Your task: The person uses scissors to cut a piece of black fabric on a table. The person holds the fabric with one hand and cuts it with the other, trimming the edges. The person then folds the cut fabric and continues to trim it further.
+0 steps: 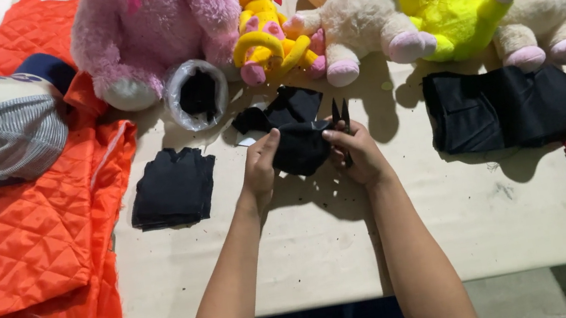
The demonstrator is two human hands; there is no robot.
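Scissors (341, 113) in the right hand (362, 156) bite into a black fabric scrap (300, 150) pinched by the left hand (259, 168), just right of the neat black stack (173, 187) of finished pieces, while a larger black heap (510, 108) farther right lies apparently uncut.

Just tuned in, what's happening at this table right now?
A person is working on a piece of black fabric at a table. The left hand pinches the fabric's edge; the right hand holds small black scissors, blades up, against it. Folded black cloth lies on both sides, orange quilted fabric at far left, and plush toys line the back.
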